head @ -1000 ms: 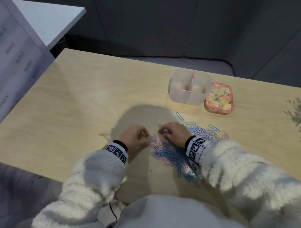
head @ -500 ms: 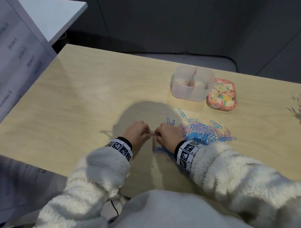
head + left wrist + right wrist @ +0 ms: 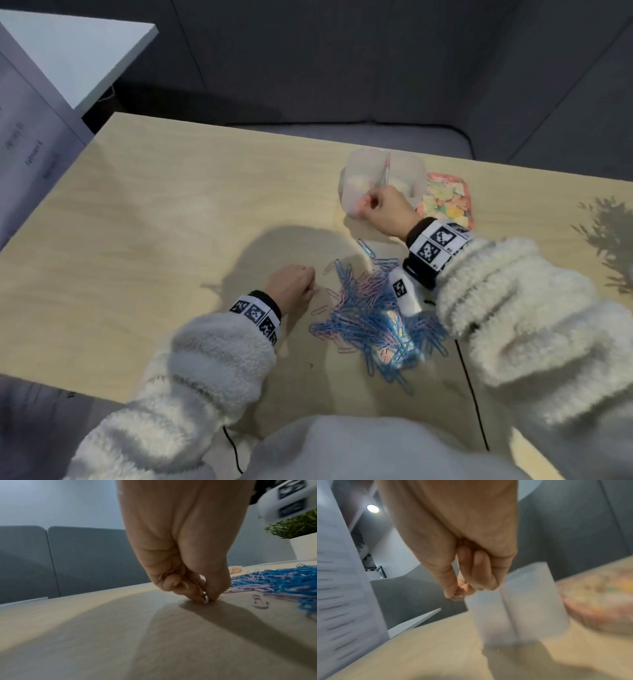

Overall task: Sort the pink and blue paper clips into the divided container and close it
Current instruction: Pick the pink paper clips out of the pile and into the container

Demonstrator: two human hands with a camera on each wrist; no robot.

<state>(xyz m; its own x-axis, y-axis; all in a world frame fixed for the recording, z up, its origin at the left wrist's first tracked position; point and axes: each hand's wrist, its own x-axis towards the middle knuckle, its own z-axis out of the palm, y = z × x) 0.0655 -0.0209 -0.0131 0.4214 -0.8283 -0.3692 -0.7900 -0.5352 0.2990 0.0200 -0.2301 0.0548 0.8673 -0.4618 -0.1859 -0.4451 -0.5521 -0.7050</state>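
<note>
My left grip [image 3: 204, 596] pinched light, slippery pink clips [image 3: 203, 595]; right grip [image 3: 371, 202] clamped pink ones at the container's [image 3: 352, 171] seven o'clock.

Fluffy cream fleece sleeves [image 3: 212, 346] on both arms. White wristbands [image 3: 255, 313] with black square-code markers just beyond cuffs. Thin black cable [image 3: 471, 394] beside right sleeve.

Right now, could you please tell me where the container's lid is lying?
In the head view the floral lid lies on the table's far right, beside the translucent divided container.
</note>
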